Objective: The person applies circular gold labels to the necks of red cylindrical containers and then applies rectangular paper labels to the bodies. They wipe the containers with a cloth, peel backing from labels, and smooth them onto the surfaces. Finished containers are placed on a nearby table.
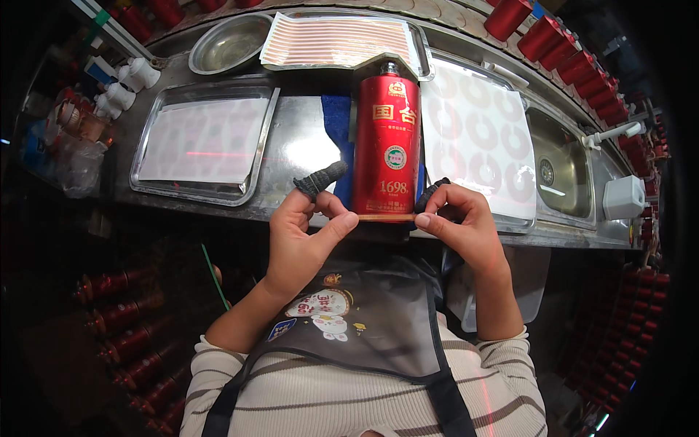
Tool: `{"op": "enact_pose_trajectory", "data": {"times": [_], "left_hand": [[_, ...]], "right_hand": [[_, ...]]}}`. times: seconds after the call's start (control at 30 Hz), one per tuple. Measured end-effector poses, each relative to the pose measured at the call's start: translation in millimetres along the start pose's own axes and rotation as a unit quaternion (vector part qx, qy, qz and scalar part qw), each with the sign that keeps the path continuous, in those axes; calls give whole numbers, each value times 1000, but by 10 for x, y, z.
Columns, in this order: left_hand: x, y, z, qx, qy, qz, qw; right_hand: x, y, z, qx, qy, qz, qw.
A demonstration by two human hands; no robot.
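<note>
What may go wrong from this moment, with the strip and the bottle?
The thin strip, held near its ends by the left fingers and right fingers, might crease or go on crooked. The red bottle, its base near the front edge of the counter, could shift if nudged.

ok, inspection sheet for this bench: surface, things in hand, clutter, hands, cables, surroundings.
Surface: steel counter, glare in places.
Things: red bottle lying on blue cloth, neck away from the person; thin strip along its base.
Clutter: bowl, strip sheet, ring sheet, left tray.
Hands: left hand and right hand each pinch a strip end; dark finger covers on both.
Cables: nothing seen.
Surroundings: sink at right; more red bottles beyond the counter.
</note>
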State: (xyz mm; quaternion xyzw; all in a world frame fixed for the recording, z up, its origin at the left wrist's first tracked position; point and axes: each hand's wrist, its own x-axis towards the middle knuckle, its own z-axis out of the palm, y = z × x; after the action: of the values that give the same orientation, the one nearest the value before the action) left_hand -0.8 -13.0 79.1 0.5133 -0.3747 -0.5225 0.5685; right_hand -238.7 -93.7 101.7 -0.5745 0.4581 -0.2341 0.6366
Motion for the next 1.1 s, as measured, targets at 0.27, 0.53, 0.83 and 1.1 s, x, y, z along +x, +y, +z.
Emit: {"op": "enact_pose_trajectory", "data": {"times": [0.27, 0.53, 0.83, 1.1], "left_hand": [[14, 85, 45, 6, -9, -22, 1000], [85, 80, 70, -3, -1, -34, 999], [114, 34, 76, -9, 7, -44, 999], [115, 29, 89, 7, 5, -47, 999]], "right_hand": [[-56, -73, -35, -32, -2, 46, 998], [-6, -88, -58, 32, 1, 66, 997], [33, -32, -69, 54, 11, 72, 996], [41, -2, -65, 62, 12, 82, 995]]}}
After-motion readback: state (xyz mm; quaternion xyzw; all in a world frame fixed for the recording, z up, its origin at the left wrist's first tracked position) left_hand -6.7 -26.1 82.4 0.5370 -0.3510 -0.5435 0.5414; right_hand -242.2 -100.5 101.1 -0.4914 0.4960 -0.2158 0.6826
